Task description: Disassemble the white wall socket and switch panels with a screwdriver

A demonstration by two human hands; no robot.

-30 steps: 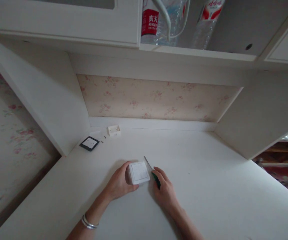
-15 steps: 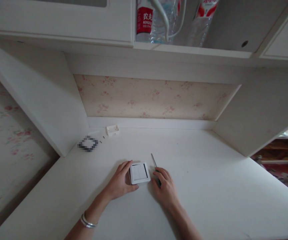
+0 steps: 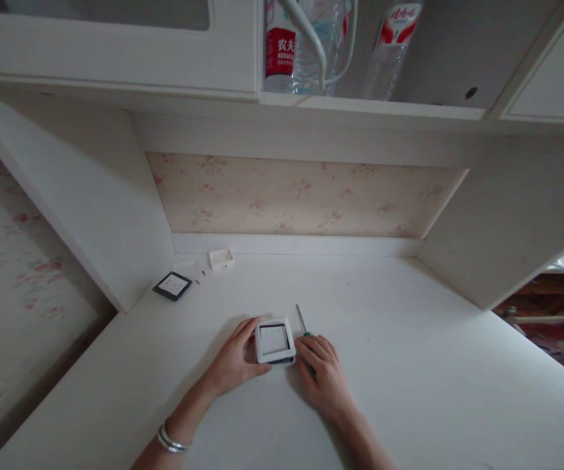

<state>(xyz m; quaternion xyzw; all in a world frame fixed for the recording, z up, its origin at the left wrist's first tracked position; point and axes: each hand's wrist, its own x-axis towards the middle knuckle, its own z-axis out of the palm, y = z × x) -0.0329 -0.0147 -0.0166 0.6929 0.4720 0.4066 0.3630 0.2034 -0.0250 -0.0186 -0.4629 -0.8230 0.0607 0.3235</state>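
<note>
A white square wall switch (image 3: 275, 340) lies on the white desk (image 3: 409, 365), its outer frame lifted a little off its body. My left hand (image 3: 235, 359) grips its left side with curled fingers. My right hand (image 3: 321, 372) rests against the switch's right edge, fingers bent over a green-handled screwdriver (image 3: 303, 324) whose metal shaft points away from me.
A dark-framed switch plate (image 3: 173, 285) and a small white box (image 3: 220, 258) with a few tiny screws lie at the back left. Water bottles (image 3: 282, 46) stand on the shelf above. Cabinet side panels close in the desk left and right.
The switch's white frame has come up off its body. My right hand has closed in on the switch's right edge and the screwdriver has turned more upright.
</note>
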